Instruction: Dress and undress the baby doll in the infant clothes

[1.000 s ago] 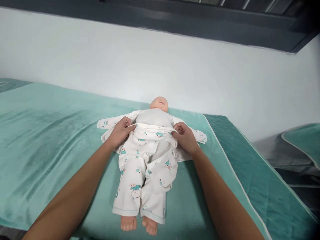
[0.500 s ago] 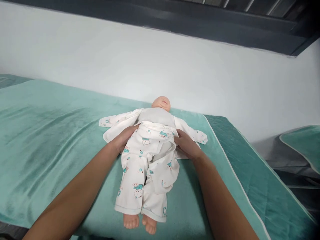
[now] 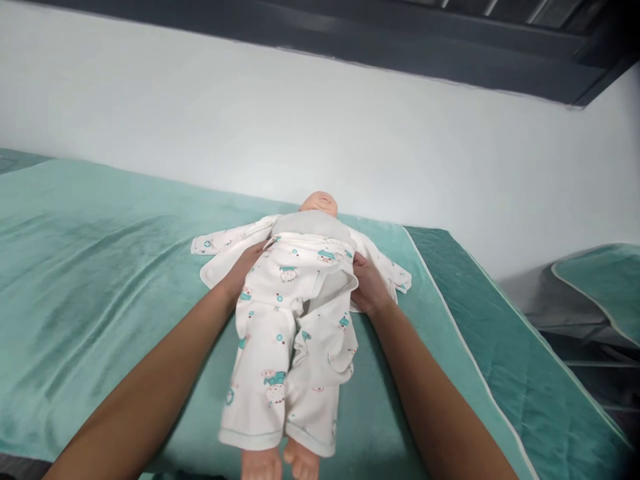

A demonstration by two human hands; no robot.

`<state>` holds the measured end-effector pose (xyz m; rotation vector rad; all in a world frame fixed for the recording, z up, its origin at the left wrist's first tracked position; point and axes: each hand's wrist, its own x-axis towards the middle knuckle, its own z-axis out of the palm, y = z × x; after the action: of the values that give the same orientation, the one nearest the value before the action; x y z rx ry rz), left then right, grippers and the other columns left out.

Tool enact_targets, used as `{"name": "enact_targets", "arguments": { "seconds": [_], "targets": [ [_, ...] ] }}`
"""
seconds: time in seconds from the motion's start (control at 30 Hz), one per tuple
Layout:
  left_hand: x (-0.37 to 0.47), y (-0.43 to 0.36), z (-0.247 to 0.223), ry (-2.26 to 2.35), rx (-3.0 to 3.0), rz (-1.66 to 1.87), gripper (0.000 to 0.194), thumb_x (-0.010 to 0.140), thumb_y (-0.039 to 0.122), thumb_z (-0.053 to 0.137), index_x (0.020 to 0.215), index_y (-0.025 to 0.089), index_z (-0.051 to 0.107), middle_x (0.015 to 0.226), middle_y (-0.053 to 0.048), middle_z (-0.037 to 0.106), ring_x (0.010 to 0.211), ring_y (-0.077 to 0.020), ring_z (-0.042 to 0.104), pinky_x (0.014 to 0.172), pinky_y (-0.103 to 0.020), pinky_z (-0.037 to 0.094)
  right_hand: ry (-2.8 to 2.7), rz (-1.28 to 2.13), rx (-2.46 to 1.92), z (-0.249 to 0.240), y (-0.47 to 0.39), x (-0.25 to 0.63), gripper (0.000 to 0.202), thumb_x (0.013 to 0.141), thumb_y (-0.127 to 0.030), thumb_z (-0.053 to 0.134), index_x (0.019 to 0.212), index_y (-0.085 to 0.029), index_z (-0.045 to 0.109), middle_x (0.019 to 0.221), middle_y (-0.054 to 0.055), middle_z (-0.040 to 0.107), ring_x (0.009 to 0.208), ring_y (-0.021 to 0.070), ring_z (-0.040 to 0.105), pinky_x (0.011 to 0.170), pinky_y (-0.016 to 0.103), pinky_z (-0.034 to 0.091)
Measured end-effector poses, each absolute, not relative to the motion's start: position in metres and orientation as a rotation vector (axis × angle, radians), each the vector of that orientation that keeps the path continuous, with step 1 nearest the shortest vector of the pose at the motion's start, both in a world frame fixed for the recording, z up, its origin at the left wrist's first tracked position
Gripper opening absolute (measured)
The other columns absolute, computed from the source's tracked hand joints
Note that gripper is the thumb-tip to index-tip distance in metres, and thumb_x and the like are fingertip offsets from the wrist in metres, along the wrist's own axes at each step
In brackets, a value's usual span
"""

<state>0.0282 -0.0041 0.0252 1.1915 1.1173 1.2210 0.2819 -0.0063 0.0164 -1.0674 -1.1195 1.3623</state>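
A baby doll [image 3: 320, 202] lies on its back on a green blanket, head toward the wall and bare feet toward me. Patterned white trousers [image 3: 287, 275] cover its legs up to the waist. A matching white jacket [image 3: 225, 241] lies spread at both sides, its front apart over a grey-white torso. At the left side of the waist, my left hand [image 3: 246, 265] is closed on the waistband. My right hand [image 3: 369, 283] grips the trousers at the other side of the waist. Cloth hides the fingertips of both hands.
The green blanket [image 3: 100, 267] spreads beneath the doll, with a darker quilted mat [image 3: 500, 320] at the right. A white wall [image 3: 300, 127] rises behind. Another green cloth [image 3: 605, 280] hangs at the far right, above dark bars.
The doll's feet and trouser legs appear lower and nearer in view. The trousers' right side is lifted and bulges more at my right hand. Both hands remain at the waist.
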Motion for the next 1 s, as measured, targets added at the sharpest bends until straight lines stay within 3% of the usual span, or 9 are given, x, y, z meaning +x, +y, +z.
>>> {"name": "enact_targets", "arguments": {
  "seconds": [0.1,0.2,0.33,0.43,0.5,0.67,0.8,0.9,1.0],
  "targets": [
    [0.026,0.003,0.02,1.108,1.272,1.356,0.033,0.073,0.048,0.072,0.09,0.021,0.064,0.079,-0.001,0.064,0.081,-0.0192,0.06,0.07,-0.029,0.048,-1.174,1.194,-1.186,0.019,-0.012,0.279,0.032,0.069,-0.04,0.067,0.093,-0.024,0.054,0.087,0.004,0.069,0.082,0.0227,0.064,0.068,0.034,0.05],
    [0.021,0.009,0.017,1.116,1.505,1.404,0.024,0.078,0.04,0.068,0.091,0.021,0.063,0.083,-0.001,0.061,0.076,-0.0161,0.056,0.071,-0.028,0.046,-1.241,0.988,-1.244,0.018,-0.014,0.281,0.033,0.069,-0.037,0.068,0.092,-0.026,0.047,0.082,-0.001,0.063,0.076,0.0182,0.059,0.068,0.03,0.046],
    [0.019,0.01,0.023,1.122,2.061,1.435,0.022,0.089,0.034,0.059,0.105,0.022,0.065,0.107,-0.007,0.062,0.098,-0.0203,0.058,0.092,-0.034,0.047,-1.521,0.627,-1.329,0.017,-0.017,0.286,0.021,0.074,-0.025,0.058,0.092,-0.025,0.048,0.082,-0.001,0.057,0.078,0.0173,0.053,0.069,0.029,0.041],
    [0.023,0.012,0.032,1.101,2.31,1.35,0.02,0.095,0.032,0.049,0.101,0.021,0.064,0.109,-0.008,0.064,0.105,-0.0215,0.058,0.096,-0.035,0.045,-1.723,0.323,-1.377,0.02,-0.016,0.288,0.011,0.073,-0.021,0.052,0.084,-0.022,0.054,0.086,0.001,0.058,0.082,0.0183,0.05,0.071,0.03,0.037],
    [0.028,0.018,0.036,1.178,2.22,1.318,0.017,0.095,0.03,0.047,0.097,0.021,0.062,0.1,-0.005,0.066,0.097,-0.0201,0.06,0.089,-0.033,0.046,-1.717,0.329,-1.395,0.021,-0.012,0.289,0.007,0.073,-0.021,0.05,0.078,-0.021,0.056,0.078,0.0,0.057,0.076,0.0172,0.047,0.069,0.029,0.035],
    [0.041,0.05,0.028,1.411,1.46,1.335,0.013,0.09,0.032,0.052,0.091,0.019,0.056,0.076,0.001,0.061,0.069,-0.0158,0.056,0.064,-0.027,0.042,-1.317,0.795,-1.322,0.013,0.009,0.294,0.009,0.071,-0.028,0.052,0.073,-0.021,0.056,0.068,-0.004,0.053,0.065,0.014,0.045,0.063,0.026,0.037],
    [0.043,0.061,0.02,1.469,1.532,1.289,0.01,0.089,0.028,0.053,0.086,0.019,0.056,0.078,-0.001,0.061,0.077,-0.0173,0.056,0.075,-0.03,0.044,-1.285,0.681,-1.36,0.012,0.012,0.295,0.013,0.074,-0.03,0.056,0.083,-0.021,0.059,0.075,-0.002,0.059,0.068,0.0145,0.05,0.067,0.027,0.041],
    [0.041,0.052,0.028,1.296,1.839,1.288,0.013,0.092,0.027,0.049,0.093,0.02,0.06,0.099,-0.004,0.064,0.096,-0.019,0.058,0.088,-0.032,0.045,-1.475,0.493,-1.341,0.022,0.003,0.292,0.016,0.079,-0.029,0.056,0.091,-0.02,0.063,0.093,0.002,0.064,0.08,0.0156,0.053,0.075,0.028,0.042],
    [0.042,0.043,0.044,1.147,2.011,1.23,0.016,0.092,0.033,0.052,0.097,0.021,0.061,0.111,-0.005,0.061,0.104,-0.0196,0.057,0.09,-0.032,0.046,-1.597,0.525,-1.297,0.034,-0.001,0.292,0.016,0.085,-0.032,0.055,0.093,-0.02,0.064,0.092,0.002,0.063,0.079,0.015,0.052,0.074,0.027,0.042]
  ]
}}
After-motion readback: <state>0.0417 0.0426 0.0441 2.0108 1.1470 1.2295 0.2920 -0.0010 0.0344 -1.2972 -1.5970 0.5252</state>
